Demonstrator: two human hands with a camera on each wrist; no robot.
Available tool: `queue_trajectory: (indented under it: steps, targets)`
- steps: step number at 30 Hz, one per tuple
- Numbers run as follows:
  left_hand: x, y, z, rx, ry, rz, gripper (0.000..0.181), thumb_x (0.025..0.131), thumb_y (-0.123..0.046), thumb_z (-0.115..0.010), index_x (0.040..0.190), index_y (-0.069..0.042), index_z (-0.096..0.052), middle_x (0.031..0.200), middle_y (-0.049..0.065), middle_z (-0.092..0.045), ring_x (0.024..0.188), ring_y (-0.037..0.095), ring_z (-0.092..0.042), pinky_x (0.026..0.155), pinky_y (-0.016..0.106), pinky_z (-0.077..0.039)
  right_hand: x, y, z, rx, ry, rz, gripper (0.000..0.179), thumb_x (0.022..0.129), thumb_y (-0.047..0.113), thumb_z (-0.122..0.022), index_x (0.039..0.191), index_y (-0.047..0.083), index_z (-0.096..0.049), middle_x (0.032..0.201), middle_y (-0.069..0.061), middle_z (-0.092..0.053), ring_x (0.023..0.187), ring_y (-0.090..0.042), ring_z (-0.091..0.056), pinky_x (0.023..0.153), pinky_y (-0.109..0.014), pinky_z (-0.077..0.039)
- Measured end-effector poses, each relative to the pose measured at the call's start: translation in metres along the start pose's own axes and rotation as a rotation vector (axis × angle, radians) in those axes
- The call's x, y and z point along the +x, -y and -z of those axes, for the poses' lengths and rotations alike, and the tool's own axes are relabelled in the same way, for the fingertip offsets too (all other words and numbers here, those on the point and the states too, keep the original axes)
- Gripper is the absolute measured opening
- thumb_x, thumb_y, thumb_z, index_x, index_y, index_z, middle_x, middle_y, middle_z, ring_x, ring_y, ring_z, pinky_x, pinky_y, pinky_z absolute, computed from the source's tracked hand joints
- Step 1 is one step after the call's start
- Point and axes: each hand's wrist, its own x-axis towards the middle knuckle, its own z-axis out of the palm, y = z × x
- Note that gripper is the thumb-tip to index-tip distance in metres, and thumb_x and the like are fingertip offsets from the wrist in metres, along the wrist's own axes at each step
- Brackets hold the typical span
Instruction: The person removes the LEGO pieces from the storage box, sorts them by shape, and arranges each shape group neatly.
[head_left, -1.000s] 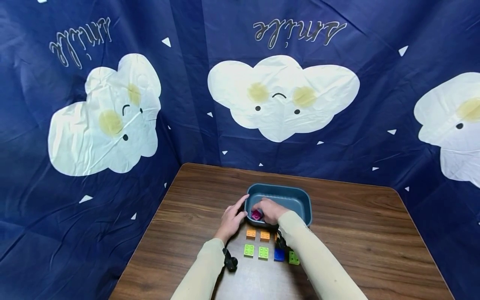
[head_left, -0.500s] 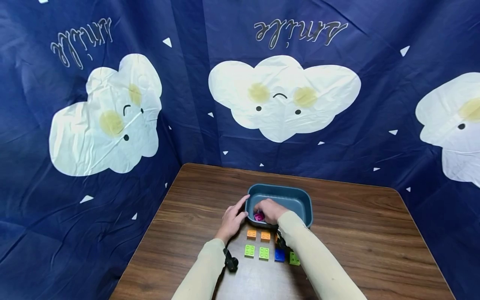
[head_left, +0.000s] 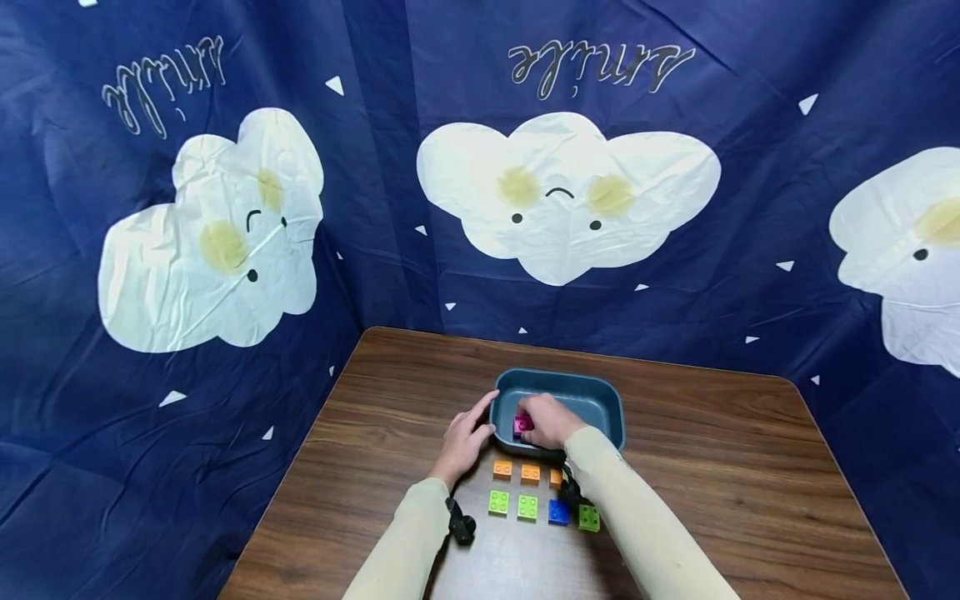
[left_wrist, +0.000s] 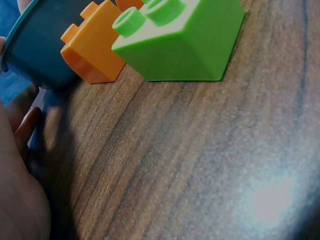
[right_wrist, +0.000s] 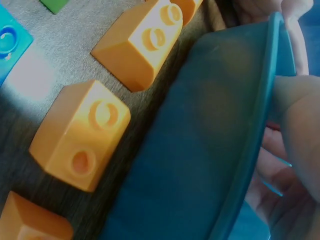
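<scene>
A dark teal bin (head_left: pixel 592 408) sits on the wooden table, with my right hand (head_left: pixel 551 421) reaching inside near its left end. Thumb and fingers of that hand pinch a magenta toy building brick (head_left: pixel 522 426). The right wrist view shows the right hand (right_wrist: pixel 300 135) partly hidden behind the bin's wall (right_wrist: pixel 200 135), and the brick barely shows there. My left hand (head_left: pixel 460 442) rests against the bin's left side, index finger and thumb extended and touching the rim. In the left wrist view only part of the left hand (left_wrist: pixel 20 190) appears.
In front of the bin stands a row of orange bricks (head_left: pixel 530 474). Nearer lies another row: two lime bricks (head_left: pixel 527 508), a blue brick (head_left: pixel 558 512) and a green brick (head_left: pixel 588 517). A blue cloud-print curtain (head_left: pixel 390 275) hangs behind and beside the table (head_left: pixel 705 467).
My right hand has shifted slightly right inside the bin, and the magenta brick has moved right with it. The left hand has stayed at the bin's left side.
</scene>
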Motion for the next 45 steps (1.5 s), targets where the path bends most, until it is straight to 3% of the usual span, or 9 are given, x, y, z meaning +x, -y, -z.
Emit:
queue_trajectory:
  steps: [5,10,18,24,29,36,45]
  targets:
    - [0.000,0.001,-0.001,-0.006,-0.003,0.007,0.065,0.095,-0.027,-0.060,0.156,-0.046,-0.048,0.154,-0.006,-0.057,0.124,0.032,-0.057,0.104,0.061,-0.042,-0.009,-0.007,-0.001,0.076,-0.088,0.038,0.031,0.085,0.012,-0.083,0.113,0.003,-0.071,0.103,-0.007,-0.071,0.088,-0.018,-0.061,0.079,-0.038,-0.054]
    - [0.001,0.002,-0.003,-0.009,-0.010,0.007,0.065,0.095,-0.026,-0.060,0.156,-0.046,-0.049,0.153,-0.006,-0.057,0.124,0.032,-0.057,0.104,0.062,-0.041,-0.021,-0.010,0.001,0.126,-0.129,0.006,0.047,0.085,0.011,-0.079,0.130,0.000,-0.067,0.123,-0.015,-0.068,0.100,-0.023,-0.062,0.086,-0.041,-0.055]
    - [0.001,0.005,-0.003,-0.004,-0.005,0.021,0.065,0.096,-0.025,-0.060,0.155,-0.049,-0.048,0.154,-0.008,-0.057,0.126,0.031,-0.056,0.104,0.063,-0.041,-0.034,-0.011,0.003,0.131,-0.193,-0.002,0.039,0.083,0.010,-0.078,0.120,0.002,-0.071,0.106,-0.006,-0.063,0.086,-0.014,-0.055,0.075,-0.033,-0.052]
    - [0.001,0.004,-0.003,0.004,-0.007,0.017,0.065,0.095,-0.026,-0.061,0.155,-0.048,-0.048,0.152,-0.007,-0.058,0.124,0.030,-0.057,0.103,0.061,-0.042,-0.047,-0.016,0.003,0.137,-0.266,0.041,0.037,0.082,0.008,-0.083,0.118,0.008,-0.073,0.108,-0.004,-0.063,0.091,-0.017,-0.059,0.080,-0.036,-0.055]
    - [0.001,0.003,-0.003,0.002,-0.007,0.017,0.065,0.095,-0.026,-0.060,0.155,-0.047,-0.048,0.151,-0.006,-0.060,0.122,0.030,-0.057,0.103,0.060,-0.042,-0.058,-0.021,0.003,0.181,-0.299,0.007,0.038,0.082,0.008,-0.084,0.119,0.011,-0.073,0.105,-0.002,-0.058,0.092,-0.021,-0.059,0.081,-0.039,-0.055]
    - [0.001,0.003,-0.004,0.008,0.000,0.017,0.065,0.096,-0.026,-0.060,0.156,-0.047,-0.048,0.153,-0.006,-0.058,0.123,0.031,-0.057,0.103,0.061,-0.042,-0.068,-0.031,0.000,0.200,-0.342,-0.043,0.038,0.082,0.011,-0.088,0.116,0.015,-0.070,0.108,0.002,-0.066,0.096,-0.019,-0.064,0.086,-0.042,-0.056]
    - [0.002,0.004,-0.003,0.012,0.006,0.023,0.065,0.096,-0.027,-0.059,0.156,-0.049,-0.047,0.155,-0.007,-0.056,0.127,0.032,-0.056,0.104,0.064,-0.040,-0.080,-0.035,0.001,0.273,-0.431,-0.041,0.038,0.078,0.007,-0.091,0.105,0.018,-0.067,0.095,0.005,-0.069,0.082,-0.019,-0.062,0.075,-0.033,-0.055]
